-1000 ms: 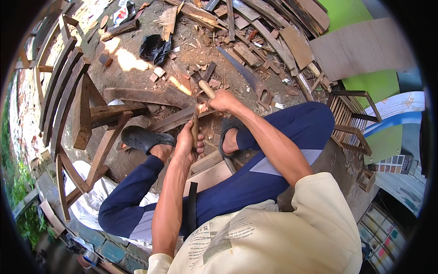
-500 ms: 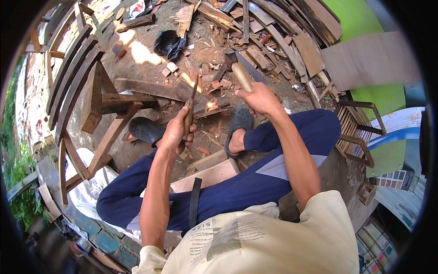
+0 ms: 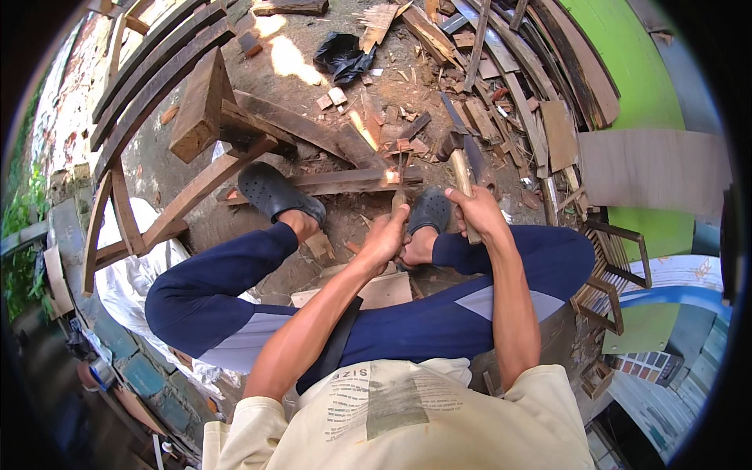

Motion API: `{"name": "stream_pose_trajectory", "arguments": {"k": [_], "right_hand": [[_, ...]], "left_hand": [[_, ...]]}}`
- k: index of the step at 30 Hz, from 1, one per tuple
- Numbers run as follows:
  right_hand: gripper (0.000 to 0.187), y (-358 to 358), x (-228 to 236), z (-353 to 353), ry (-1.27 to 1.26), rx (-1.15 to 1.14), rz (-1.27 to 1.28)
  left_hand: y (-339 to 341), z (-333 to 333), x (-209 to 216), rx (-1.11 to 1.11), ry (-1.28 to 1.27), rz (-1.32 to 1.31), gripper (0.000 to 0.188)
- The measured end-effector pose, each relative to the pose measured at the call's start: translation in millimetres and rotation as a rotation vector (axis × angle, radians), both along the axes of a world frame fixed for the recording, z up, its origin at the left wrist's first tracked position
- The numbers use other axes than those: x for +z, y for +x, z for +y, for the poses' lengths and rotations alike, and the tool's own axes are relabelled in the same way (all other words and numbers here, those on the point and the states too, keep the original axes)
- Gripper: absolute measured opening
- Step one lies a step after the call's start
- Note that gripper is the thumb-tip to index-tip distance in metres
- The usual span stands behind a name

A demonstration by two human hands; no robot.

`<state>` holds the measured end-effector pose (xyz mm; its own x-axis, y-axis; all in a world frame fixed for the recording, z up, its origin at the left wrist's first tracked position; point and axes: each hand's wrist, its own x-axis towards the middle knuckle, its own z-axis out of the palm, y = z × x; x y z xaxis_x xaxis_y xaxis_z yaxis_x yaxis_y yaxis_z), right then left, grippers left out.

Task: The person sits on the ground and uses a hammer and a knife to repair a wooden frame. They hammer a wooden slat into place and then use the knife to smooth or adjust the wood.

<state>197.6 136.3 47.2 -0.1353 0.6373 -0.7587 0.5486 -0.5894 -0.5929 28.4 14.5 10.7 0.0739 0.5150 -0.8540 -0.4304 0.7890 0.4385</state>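
My left hand (image 3: 385, 236) is wrapped round the wooden handle of a chisel (image 3: 399, 200). Its thin blade points away from me, over the right end of a dark wooden bar (image 3: 337, 183) on the ground; whether the tip touches the wood I cannot tell. In my right hand (image 3: 479, 213) is a hammer (image 3: 462, 174), gripped by its pale wooden handle, with the dark head up and away from me. The hammer is to the right of the chisel, apart from it. Just beyond the hammer lies a handsaw (image 3: 475, 157).
A wooden frame with curved slats (image 3: 149, 86) stands at the left. Wood planks (image 3: 540, 63) are piled at the far right, with offcuts around. A black plastic bag (image 3: 343, 58) lies ahead. A small slatted wooden piece (image 3: 611, 270) is at the right, beyond my knee.
My left hand has brought the chisel right and forward, to the end of the dark bar. My right hand and hammer have shifted right and nearer me. The view has also turned.
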Motion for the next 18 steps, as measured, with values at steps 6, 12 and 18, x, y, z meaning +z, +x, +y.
{"name": "stream_pose_trajectory", "arguments": {"k": [6,12,18], "right_hand": [[0.029,-3,-9,-4,-0.017,0.033,-0.025],[0.029,-7,-12,-4,-0.017,0.059,-0.048],[0.028,-12,-12,-3,0.016,0.063,-0.022]], "left_hand": [[8,5,-7,-0.047,-0.004,0.036,0.055],[3,1,-9,0.037,-0.060,-0.014,0.059],[-13,-2,0,0.097,-0.089,-0.055,0.056]]}}
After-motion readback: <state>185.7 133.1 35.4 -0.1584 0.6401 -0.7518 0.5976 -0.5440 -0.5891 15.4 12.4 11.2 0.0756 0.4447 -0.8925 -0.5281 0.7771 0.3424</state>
